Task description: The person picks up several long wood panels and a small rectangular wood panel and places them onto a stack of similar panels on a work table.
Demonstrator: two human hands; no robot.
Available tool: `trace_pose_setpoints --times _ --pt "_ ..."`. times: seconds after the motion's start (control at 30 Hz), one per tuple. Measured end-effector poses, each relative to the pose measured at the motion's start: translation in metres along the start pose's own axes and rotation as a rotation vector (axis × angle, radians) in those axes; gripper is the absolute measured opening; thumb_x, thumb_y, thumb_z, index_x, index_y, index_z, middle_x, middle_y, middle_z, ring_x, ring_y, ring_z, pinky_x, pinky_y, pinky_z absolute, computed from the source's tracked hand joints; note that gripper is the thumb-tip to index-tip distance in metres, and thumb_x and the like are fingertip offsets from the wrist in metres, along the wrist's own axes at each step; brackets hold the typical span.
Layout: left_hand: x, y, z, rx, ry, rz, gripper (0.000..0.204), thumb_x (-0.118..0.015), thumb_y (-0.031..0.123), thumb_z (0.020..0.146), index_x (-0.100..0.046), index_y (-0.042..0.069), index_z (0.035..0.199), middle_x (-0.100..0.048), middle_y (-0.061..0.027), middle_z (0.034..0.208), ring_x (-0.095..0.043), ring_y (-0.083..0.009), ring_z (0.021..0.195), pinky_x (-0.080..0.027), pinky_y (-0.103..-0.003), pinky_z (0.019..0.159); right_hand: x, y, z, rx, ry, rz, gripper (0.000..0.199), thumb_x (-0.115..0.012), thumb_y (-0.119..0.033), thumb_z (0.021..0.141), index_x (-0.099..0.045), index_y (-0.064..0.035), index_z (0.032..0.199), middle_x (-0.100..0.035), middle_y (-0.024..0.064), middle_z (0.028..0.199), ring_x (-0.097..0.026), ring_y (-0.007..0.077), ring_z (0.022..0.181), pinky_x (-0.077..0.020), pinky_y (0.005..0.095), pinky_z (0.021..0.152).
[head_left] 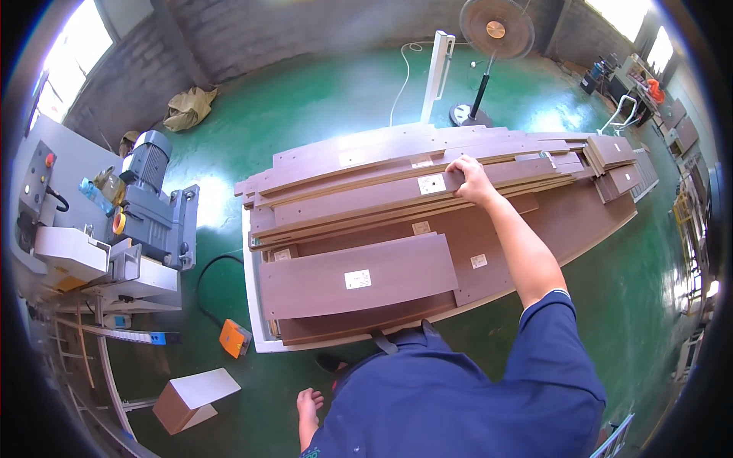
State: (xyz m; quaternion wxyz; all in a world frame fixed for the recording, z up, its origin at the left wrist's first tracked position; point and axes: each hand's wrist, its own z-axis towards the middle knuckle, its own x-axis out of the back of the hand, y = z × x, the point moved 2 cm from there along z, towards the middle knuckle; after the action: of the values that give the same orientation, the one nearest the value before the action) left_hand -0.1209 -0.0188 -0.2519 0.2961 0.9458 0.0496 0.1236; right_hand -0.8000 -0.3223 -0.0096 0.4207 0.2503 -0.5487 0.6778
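Note:
My right hand [471,179] reaches forward over a stack of long brown wood panels [397,198] and grips the far edge of one long brown panel [366,197] that carries a small white label. My left hand [308,402] hangs low beside my body, fingers apart, holding nothing. A shorter wide brown panel [359,276] lies on the near part of the stack, closest to me. The stack rests on a white cart [252,320].
A grey machine with a motor [153,214] stands at the left, with an orange foot pedal [234,337] on the green floor. A small brown and white box [191,397] lies near my left. A standing fan [492,46] and a white post [437,72] are beyond the stack.

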Motion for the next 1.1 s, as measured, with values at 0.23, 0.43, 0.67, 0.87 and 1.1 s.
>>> trace_pose_setpoints --times 0.23,0.43,0.67,0.87,1.1 --pt "-0.023 0.003 -0.044 -0.193 -0.026 0.341 0.029 -0.048 0.025 0.097 -0.055 0.003 0.115 -0.065 -0.0107 0.097 -0.063 -0.0193 0.078 -0.052 -0.034 0.071 0.002 0.022 0.049 -0.007 0.034 0.03 0.051 -0.079 0.002 0.048 -0.064 -0.0067 0.096 -0.061 0.0085 0.094 -0.056 0.0294 0.099 -0.0466 0.0379 0.089" --pt "-0.017 -0.003 -0.037 0.026 0.122 0.008 0.03 -0.049 0.027 0.096 -0.055 0.003 0.113 -0.065 -0.0114 0.097 -0.063 -0.0198 0.077 -0.052 -0.033 0.068 -0.026 0.012 0.104 -0.014 -0.008 0.063 0.051 -0.079 0.003 0.051 -0.064 -0.0068 0.099 -0.061 0.009 0.098 -0.058 0.0286 0.099 -0.0477 0.0364 0.089" --pt "-0.029 -0.025 -0.04 -0.184 0.029 0.238 0.029 -0.051 0.026 0.095 -0.055 0.003 0.113 -0.066 -0.0127 0.097 -0.064 -0.0207 0.076 -0.053 -0.034 0.067 -0.045 0.029 0.112 -0.03 -0.049 0.04 0.052 -0.081 0.004 0.052 -0.065 -0.0077 0.1 -0.062 0.0109 0.103 -0.058 0.0318 0.102 -0.0491 0.0381 0.09" --pt "-0.023 -0.053 -0.007 -0.013 0.088 0.302 0.035 -0.054 0.023 0.092 -0.056 -0.005 0.112 -0.068 -0.0148 0.093 -0.064 -0.0216 0.078 -0.051 -0.033 0.074 -0.033 0.055 0.09 -0.012 -0.046 0.011 0.052 -0.082 0.001 0.051 -0.066 -0.0099 0.1 -0.061 0.0107 0.104 -0.053 0.0334 0.107 -0.0454 0.0395 0.094" --pt "-0.059 0.055 -0.033 0.0 0.057 0.164 0.028 -0.05 0.027 0.096 -0.057 0.004 0.112 -0.066 -0.0101 0.097 -0.063 -0.0176 0.077 -0.052 -0.031 0.066 -0.022 0.071 0.072 0.037 -0.029 0.026 0.051 -0.082 -0.002 0.052 -0.065 -0.01 0.099 -0.06 0.0085 0.104 -0.049 0.0322 0.11 -0.0417 0.04 0.097"
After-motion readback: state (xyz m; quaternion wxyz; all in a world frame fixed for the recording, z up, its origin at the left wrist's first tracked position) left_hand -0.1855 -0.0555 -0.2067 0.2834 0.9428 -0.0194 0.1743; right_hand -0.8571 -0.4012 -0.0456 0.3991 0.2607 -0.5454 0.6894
